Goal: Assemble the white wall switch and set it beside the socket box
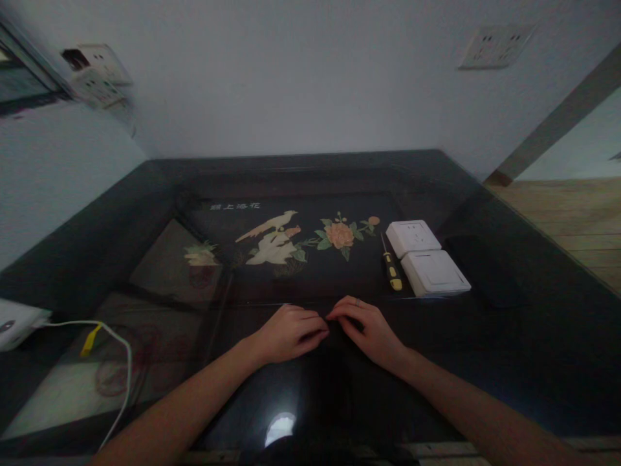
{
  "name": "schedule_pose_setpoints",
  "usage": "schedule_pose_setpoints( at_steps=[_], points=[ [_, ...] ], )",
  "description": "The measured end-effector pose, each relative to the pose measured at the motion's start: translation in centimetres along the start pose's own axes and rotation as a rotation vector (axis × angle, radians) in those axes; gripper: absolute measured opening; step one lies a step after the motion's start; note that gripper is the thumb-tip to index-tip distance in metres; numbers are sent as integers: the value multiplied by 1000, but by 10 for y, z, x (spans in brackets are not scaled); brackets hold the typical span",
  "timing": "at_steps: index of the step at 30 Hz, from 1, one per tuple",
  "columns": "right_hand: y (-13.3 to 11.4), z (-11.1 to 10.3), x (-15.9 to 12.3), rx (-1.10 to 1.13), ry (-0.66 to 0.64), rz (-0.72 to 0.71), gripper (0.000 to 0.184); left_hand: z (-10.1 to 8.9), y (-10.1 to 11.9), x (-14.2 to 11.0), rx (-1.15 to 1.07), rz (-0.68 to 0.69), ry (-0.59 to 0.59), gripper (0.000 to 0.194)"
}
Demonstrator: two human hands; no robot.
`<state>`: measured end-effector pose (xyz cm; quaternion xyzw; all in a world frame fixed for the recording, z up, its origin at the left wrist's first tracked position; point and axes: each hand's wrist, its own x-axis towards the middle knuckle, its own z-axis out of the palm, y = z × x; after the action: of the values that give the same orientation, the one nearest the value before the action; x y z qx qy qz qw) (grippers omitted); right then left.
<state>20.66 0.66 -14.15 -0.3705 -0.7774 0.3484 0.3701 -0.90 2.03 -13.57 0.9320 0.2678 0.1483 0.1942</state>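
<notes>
My left hand (295,332) rests on the dark glossy table (310,395) near its front, fingers loosely bent and holding nothing. Just to its right lies my right hand (367,327), its thumb apart from the bent fingers, a ring on one of them; nothing shows in its grasp. The fingertips of both hands nearly meet. Beyond my right hand is a screwdriver (392,268) with a yellow and black handle, its tip pointing away. Beside it sit a white wall socket (414,237) and, nearer me, a white switch box (435,272) with a blank-looking front.
A dark flat object (485,268) lies right of the boxes. At the left edge is a white power strip or adapter (22,323) with a white cable (129,362) and yellow tag (90,340). Wall sockets (499,46) are behind. Bird and flower pictures decorate the tabletop.
</notes>
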Motion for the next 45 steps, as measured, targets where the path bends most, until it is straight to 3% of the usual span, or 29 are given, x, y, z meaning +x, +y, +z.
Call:
schedule_pose_setpoints(
  at_steps=[45],
  points=[
    [-2,-2,-1,-31,-54,-9,27,-1,0,2,-10,15,38,25]
  ],
)
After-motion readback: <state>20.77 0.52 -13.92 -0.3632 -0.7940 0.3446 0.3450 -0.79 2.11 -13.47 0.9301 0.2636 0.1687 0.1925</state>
